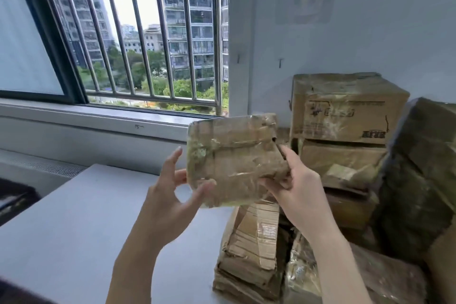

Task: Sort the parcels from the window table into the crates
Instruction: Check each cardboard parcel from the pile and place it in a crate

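Holding a flat, tape-wrapped brown cardboard parcel (234,160) above the grey desk (81,217), lifted clear of the pile: left hand (170,195) pinching its lower-left corner, other fingers spread; right hand (293,185) gripping its right edge. Probably light, fairly stiff, glossy tape perhaps slippery; best held by opposite edges. Crumpled, scuffed, corners dented.
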{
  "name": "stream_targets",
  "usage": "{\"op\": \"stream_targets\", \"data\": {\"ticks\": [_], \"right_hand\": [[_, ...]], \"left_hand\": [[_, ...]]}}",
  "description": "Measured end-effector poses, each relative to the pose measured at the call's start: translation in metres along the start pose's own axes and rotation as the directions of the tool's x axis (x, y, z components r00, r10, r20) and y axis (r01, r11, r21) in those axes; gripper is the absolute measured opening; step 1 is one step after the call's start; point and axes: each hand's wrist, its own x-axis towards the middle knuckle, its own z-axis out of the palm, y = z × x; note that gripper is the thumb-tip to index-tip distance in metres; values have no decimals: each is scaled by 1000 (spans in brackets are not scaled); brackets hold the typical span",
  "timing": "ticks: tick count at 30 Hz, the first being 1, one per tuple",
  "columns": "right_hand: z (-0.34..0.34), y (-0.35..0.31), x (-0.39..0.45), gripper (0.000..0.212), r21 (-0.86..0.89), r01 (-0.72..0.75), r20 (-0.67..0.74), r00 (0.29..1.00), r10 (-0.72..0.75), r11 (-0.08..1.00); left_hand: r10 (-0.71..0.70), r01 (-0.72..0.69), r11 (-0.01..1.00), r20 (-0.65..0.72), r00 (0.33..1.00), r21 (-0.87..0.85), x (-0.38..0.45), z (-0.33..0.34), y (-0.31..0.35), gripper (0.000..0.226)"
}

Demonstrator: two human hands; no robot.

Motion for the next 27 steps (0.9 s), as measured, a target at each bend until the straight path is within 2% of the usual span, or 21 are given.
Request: {"op": "stream_targets", "data": {"ticks": [2, 4, 6, 9, 11, 16, 19, 22, 27], "right_hand": [[8, 1, -1, 60, -65, 73, -17, 997, -74, 995], [13, 2, -1, 58, -73, 124, -9, 992, -125, 990], [15, 2, 0, 59, -30, 118, 74, 991, -116, 993], [12, 1, -3, 70, 33, 60, 204, 977, -66, 998], [11, -3, -5, 80, 111, -2, 235, 972, -24, 994], [6, -10, -2, 76, 212, 13, 65, 997, -27, 977], [2, -10, 2, 83, 248, -17, 36, 999, 9, 969], [2, -8, 2, 89, 219, -13, 32, 999, 6, 976], [5, -11, 8, 73, 132, 49, -31, 998, -46, 990]], "left_hand": [[-31, 32, 999, 34, 999, -25, 0, -5, 2, 55], [-34, 32, 998, -33, 999, -45, 3, -4, -2, 37], [-51, 44, 996, -98, 994, -72, 9, -2, -8, 19], [-23, 14, 996, -105, 994, -85, 15, -1, -16, 37], [43, -53, 997, -148, 988, -61, 18, 1, -19, 42], [202, -215, 976, -215, 955, -38, 22, 11, -21, 49], [319, -336, 941, -236, 918, -35, 26, 15, -23, 42], [418, -439, 898, -253, 873, -28, 30, 17, -24, 33], [475, -495, 869, -276, 836, -4, 39, 16, -28, 31]]}}
